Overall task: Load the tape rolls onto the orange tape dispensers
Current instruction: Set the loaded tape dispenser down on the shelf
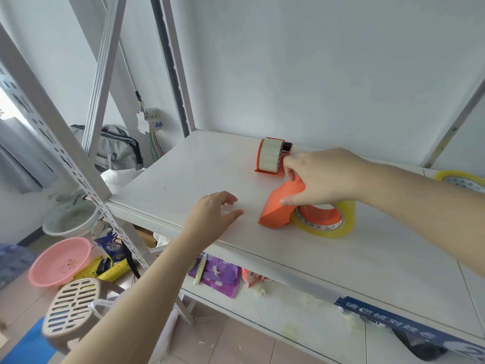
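Note:
An orange tape dispenser [280,206] lies on its side on the white shelf [183,179], with a yellowish clear tape roll [328,227] around its hub. My right hand [325,177] grips the dispenser's handle from above. My left hand [212,216] rests on the shelf to the left of it, fingers apart, holding nothing. A second orange dispenser [271,157] stands upright at the back with a clear roll on it. Another yellow tape roll [459,179] lies at the right edge, partly cut off.
The shelf's grey metal uprights [78,153] rise at the left. The lower shelf [288,298] holds a purple bag and scraps. On the floor at the left are a pink basin [60,261], a beige stool [73,306] and yellow packets.

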